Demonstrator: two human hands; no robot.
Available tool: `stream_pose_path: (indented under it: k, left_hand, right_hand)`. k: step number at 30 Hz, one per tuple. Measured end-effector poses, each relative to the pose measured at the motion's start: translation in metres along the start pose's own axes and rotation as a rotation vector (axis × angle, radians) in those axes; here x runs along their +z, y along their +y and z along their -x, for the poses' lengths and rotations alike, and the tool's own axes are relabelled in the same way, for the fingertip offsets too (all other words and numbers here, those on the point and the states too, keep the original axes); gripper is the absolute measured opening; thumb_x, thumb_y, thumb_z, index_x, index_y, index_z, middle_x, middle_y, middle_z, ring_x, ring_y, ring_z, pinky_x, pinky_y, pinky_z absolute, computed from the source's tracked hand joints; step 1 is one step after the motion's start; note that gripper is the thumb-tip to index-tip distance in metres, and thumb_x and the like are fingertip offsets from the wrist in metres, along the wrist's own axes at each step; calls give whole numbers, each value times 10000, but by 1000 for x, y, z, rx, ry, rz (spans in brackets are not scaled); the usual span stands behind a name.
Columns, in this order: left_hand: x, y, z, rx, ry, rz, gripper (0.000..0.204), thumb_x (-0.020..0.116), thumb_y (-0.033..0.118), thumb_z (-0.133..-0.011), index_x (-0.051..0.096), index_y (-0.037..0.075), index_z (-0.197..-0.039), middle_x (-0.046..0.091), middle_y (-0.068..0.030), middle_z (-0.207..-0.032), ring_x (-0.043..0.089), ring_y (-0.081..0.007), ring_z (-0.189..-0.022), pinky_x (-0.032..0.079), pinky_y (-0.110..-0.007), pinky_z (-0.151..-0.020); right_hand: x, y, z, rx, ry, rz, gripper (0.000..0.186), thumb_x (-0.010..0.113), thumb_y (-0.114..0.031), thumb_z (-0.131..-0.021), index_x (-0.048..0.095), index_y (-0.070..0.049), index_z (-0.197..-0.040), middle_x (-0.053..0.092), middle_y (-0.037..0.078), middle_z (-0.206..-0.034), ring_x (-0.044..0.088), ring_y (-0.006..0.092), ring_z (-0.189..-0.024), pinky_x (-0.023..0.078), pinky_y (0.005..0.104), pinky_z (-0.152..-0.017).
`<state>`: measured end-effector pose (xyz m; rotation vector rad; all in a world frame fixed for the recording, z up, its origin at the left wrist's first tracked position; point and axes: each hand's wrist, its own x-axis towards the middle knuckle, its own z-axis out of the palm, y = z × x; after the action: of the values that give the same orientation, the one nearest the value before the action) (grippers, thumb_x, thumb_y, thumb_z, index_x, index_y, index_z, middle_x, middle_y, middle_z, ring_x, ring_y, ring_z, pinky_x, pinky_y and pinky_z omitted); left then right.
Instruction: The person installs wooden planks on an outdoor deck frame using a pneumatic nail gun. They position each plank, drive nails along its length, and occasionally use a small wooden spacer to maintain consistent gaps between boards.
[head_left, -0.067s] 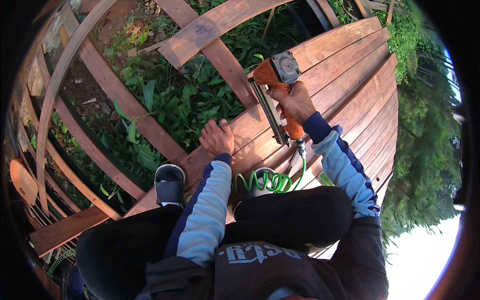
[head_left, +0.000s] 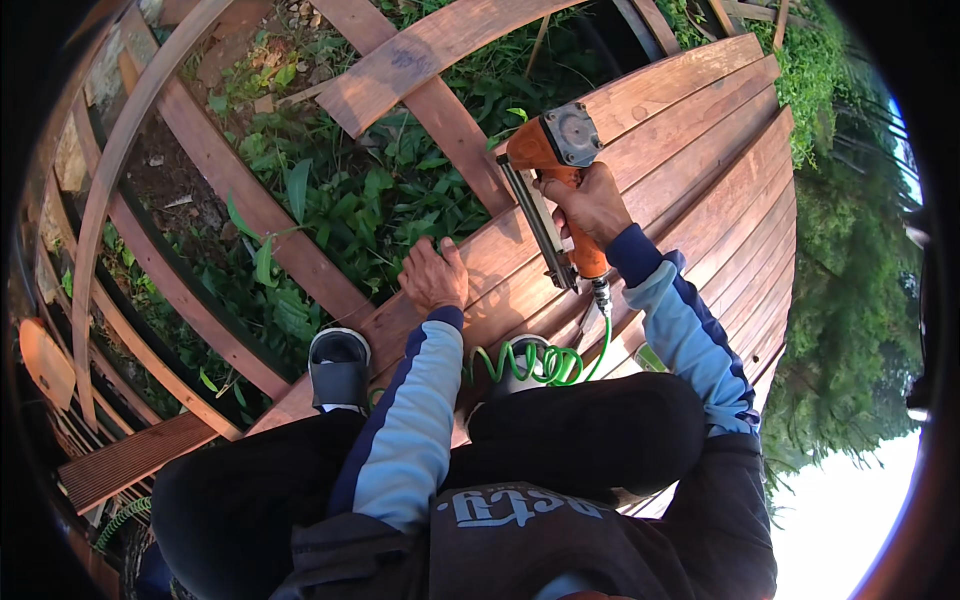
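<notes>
- Head view: the pneumatic nailer point(head_left: 546, 160) has an orange body, a grey bolted cap and a slim dark magazine; it is held over the reddish-brown planks point(head_left: 690, 150), though whether it touches them is hard to judge.
- The right hand point(head_left: 592, 205) wraps around its handle, hiding the trigger.
- The left hand point(head_left: 435, 275) lies at the planks' edge, fingers bent; whether it grips, I cannot tell.
- The left sleeve point(head_left: 408, 425) hides part of the green coiled hose point(head_left: 570, 375).
</notes>
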<state>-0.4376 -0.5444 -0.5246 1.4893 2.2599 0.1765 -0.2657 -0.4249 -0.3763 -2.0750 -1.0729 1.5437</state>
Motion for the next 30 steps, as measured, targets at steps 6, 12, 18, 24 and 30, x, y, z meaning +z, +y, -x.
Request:
stream_pose_path:
  k: [6, 12, 18, 24, 30]
  left_hand:
    - [0, 0, 0, 8, 8, 3, 327, 482, 389, -890, 538, 93, -1017, 592, -95, -954, 548, -282, -941, 401, -418, -811]
    - [1, 0, 0, 13, 27, 12, 327, 483, 388, -894, 533, 90, -1020, 587, -96, -943, 548, -283, -928, 399, -419, -808]
    - [2, 0, 1, 19, 35, 1, 331, 482, 392, -893, 534, 91, -1020, 583, -92, -937, 544, -279, -924, 397, -418, -810]
    - [1, 0, 1, 24, 42, -4, 331, 483, 396, -891, 537, 94, -1015, 585, -88, -934, 547, -278, -914, 400, -415, -809]
    - [2, 0, 0, 29, 28, -18, 327, 482, 395, -892, 536, 99, -1021, 587, -85, -942, 547, -272, -924, 401, -412, -814]
  right_hand:
    - [0, 1, -2, 1, 8, 1, 201, 592, -123, -781, 600, 60, -864, 542, 42, -560, 526, 112, -422, 434, 260, -355]
    - [2, 1, -2, -25, -4, -3, 202, 593, -120, -782, 606, 63, -868, 547, 48, -557, 524, 111, -411, 432, 254, -349]
    - [0, 2, -4, -12, -17, 7, 206, 599, -116, -782, 604, 58, -891, 563, 58, -588, 538, 115, -420, 448, 260, -355]
    - [-3, -8, -6, 80, -77, -14, 263, 611, -114, -793, 571, 41, -1001, 594, 92, -738, 577, 134, -472, 484, 269, -381]
    - [-1, -15, -7, 119, -57, 151, 310, 606, -159, -818, 565, 7, -1076, 603, 74, -728, 563, 124, -451, 475, 266, -372]
